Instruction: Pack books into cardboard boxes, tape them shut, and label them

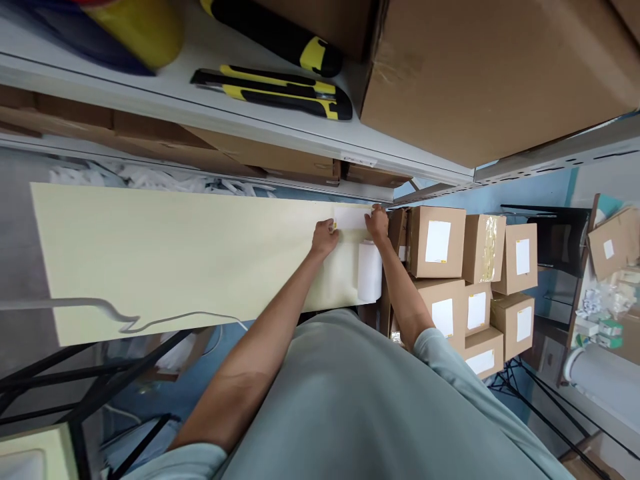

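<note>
The left hand [325,238] has thumb and fingers drawn narrow at the left end of a white sheet [350,218], beside a small yellow mark. The right hand [377,223] has its fingers curled at the sheet's right end; I cannot tell whether they pinch it or press it down. The sheet lies between the two hands, near the far edge of a long pale yellow table [175,247]. Just below the right hand, a white roll [369,272] lies on the table near its right end.

To the right, close to the right forearm, stand stacked boxes [460,240], most with white labels [438,242] facing the camera. At the left, a pale cord [95,303] crosses the view over the table.

Above the table runs a grey shelf [280,137]. On it are two black-and-yellow cutters [287,90], a large carton [495,73] to their right and a yellow roll [145,33] to their left, cut off by the frame. More cartons sit below the shelf, and white scraps [150,179] lie beyond the table's far edge.
</note>
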Tool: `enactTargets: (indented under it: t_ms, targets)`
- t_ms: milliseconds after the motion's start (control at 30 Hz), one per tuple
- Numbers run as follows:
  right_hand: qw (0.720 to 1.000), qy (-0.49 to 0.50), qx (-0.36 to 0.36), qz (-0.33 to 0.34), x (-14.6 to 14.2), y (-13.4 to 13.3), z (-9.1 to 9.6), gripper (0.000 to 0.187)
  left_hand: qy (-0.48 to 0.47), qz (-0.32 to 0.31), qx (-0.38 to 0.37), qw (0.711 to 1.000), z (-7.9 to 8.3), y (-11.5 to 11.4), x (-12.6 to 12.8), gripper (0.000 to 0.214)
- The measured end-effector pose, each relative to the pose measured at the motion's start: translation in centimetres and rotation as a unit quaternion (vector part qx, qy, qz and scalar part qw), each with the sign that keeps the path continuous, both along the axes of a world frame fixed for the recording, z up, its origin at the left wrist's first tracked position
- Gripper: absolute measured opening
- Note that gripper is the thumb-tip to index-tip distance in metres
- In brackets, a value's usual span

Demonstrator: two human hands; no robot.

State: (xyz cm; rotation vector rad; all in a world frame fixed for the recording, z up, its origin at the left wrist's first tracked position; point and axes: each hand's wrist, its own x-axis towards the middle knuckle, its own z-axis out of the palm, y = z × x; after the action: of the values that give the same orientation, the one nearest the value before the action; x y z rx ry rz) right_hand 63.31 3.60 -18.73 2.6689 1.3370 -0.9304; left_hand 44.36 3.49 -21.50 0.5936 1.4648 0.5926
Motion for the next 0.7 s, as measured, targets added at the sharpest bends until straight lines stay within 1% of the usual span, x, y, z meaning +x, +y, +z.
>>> enactTargets:
  t_ms: [67,133,233,333,400,500,600,700]
  targets:
    - [1.0,0.002,0.028,-0.004,0.0,-0.6,1.0,0.042,0.017,0.008,0.021,1.0,1.3,-0.4,-1.7,0.028]
    - [0.997,0.013,0.074,-0.006,-0.6,-1.7,2.5,0.038,0.03,0.029,0.05,0.998,3.0,-1.0,-4.7,0.027]
    - [0.985,0.065,0.163,-0.001,-3.0,-3.9,5.0,0.036,0.051,0.096,0.103,0.989,6.4,-2.6,-11.4,0.024]
    - [0.962,0.133,0.237,0.026,-7.6,-6.1,6.6,0.033,0.082,0.188,0.161,0.965,10.1,-6.0,-19.1,0.017]
    - [0.939,0.199,0.271,0.066,-11.9,-7.0,7.4,0.034,0.099,0.245,0.2,0.943,12.3,-9.1,-24.1,0.014]
    - [0.906,0.292,0.265,0.155,-20.3,-7.6,9.2,0.037,0.123,0.309,0.267,0.905,15.1,-14.6,-31.1,0.013]
    - [0.867,0.357,0.245,0.245,-30.6,-8.1,12.6,0.041,0.16,0.365,0.316,0.861,17.4,-21.0,-37.4,0.011]
    - [0.822,0.397,0.242,0.329,-41.2,-10.2,16.8,0.043,0.168,0.439,0.336,0.816,19.3,-28.2,-43.2,0.01]
